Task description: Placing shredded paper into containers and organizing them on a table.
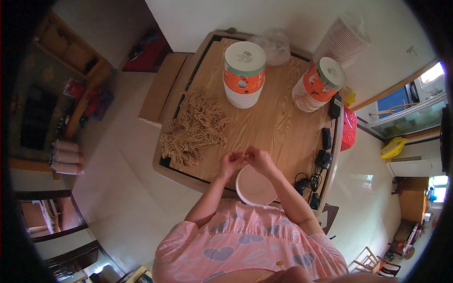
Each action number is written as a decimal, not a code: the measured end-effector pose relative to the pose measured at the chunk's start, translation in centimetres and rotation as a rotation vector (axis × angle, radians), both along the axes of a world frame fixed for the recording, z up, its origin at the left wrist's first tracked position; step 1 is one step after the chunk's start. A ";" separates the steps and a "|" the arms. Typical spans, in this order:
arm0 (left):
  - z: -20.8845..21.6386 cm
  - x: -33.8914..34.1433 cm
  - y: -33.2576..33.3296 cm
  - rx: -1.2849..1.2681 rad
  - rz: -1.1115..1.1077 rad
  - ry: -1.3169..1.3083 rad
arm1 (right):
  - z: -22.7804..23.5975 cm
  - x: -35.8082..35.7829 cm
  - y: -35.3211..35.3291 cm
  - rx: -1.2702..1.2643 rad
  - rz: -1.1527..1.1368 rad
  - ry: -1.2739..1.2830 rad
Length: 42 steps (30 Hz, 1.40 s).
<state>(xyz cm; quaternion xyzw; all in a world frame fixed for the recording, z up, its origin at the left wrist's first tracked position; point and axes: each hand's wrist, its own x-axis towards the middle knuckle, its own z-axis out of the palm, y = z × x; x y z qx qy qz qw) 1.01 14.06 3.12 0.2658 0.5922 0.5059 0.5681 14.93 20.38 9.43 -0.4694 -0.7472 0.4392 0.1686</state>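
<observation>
Where your left hand (230,163) meets right hand (259,159): both pinch an indistinct piece (244,156).
White round paper tub (255,186): forearm (295,202) bump could tip it.

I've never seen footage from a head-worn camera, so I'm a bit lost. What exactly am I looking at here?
There is no machine, just a person's two bare hands. The single picture comes from a wide fisheye camera worn on the head, looking down, so straight edges bend. The left hand and right hand meet just beyond a round white tub, fingers close together; anything held there is too small to make out. On the wooden table, a heap of tan cords lies to the left. Farther back are two orange-and-white stacks, and black adapters sit along the right.
</observation>
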 end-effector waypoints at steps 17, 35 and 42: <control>-0.2 -0.2 0.1 0.012 -0.002 -0.007 | -1.0 0.4 -0.3 0.089 0.006 0.036; 0.8 0.6 0.7 -0.001 -0.007 0.041 | -1.4 0.4 -0.2 0.141 0.008 0.042; -0.7 1.0 0.7 0.039 0.064 -0.007 | -1.7 0.1 -0.4 0.183 -0.033 0.046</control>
